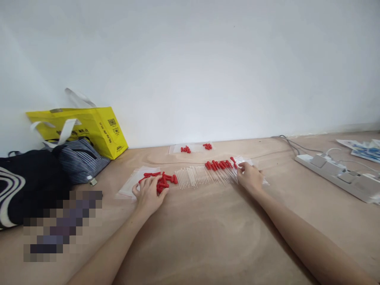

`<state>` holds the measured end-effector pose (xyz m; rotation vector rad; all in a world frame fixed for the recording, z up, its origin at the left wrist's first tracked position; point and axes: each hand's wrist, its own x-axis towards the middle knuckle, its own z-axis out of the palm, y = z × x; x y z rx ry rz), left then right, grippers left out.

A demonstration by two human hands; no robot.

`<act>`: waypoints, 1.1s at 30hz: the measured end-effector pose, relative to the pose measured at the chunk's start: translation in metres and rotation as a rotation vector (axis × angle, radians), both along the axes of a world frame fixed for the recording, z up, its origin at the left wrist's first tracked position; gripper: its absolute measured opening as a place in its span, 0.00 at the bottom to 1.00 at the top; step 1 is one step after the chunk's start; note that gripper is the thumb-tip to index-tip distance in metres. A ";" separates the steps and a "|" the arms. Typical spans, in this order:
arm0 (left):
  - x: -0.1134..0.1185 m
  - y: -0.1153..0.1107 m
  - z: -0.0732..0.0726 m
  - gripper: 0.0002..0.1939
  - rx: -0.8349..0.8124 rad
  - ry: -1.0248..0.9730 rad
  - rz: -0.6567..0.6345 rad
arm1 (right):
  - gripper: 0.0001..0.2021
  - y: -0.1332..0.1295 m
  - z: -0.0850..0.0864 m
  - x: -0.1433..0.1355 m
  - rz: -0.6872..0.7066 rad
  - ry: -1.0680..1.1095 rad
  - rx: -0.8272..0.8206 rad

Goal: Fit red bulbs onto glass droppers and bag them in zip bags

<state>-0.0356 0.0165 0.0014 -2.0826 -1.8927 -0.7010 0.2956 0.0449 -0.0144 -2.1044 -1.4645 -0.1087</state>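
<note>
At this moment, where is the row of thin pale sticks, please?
In the head view, the row of thin pale sticks lies near the centre, on the wooden surface, between the left hand and the right hand.

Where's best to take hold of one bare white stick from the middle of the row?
Probably pinch its near end, coming from the near side. The white sticks are thin and lie flat, packed side by side, leaving little finger room along the shafts; nothing blocks their near ends.
</note>
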 end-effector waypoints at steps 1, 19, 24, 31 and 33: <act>-0.002 0.002 -0.001 0.16 -0.001 0.017 0.007 | 0.13 0.002 -0.001 0.004 -0.023 -0.004 -0.033; 0.000 0.014 -0.005 0.06 0.126 0.188 -0.199 | 0.12 -0.005 0.005 -0.070 0.340 -0.149 -0.086; 0.010 0.003 0.002 0.07 0.095 0.052 -0.307 | 0.13 0.013 0.013 -0.097 0.251 -0.152 -0.198; 0.034 -0.017 0.000 0.12 -0.042 -0.062 -0.606 | 0.12 0.026 0.011 -0.106 0.205 -0.128 -0.244; 0.041 -0.021 -0.002 0.12 -0.097 -0.058 -0.661 | 0.12 0.027 0.011 -0.106 0.201 -0.122 -0.251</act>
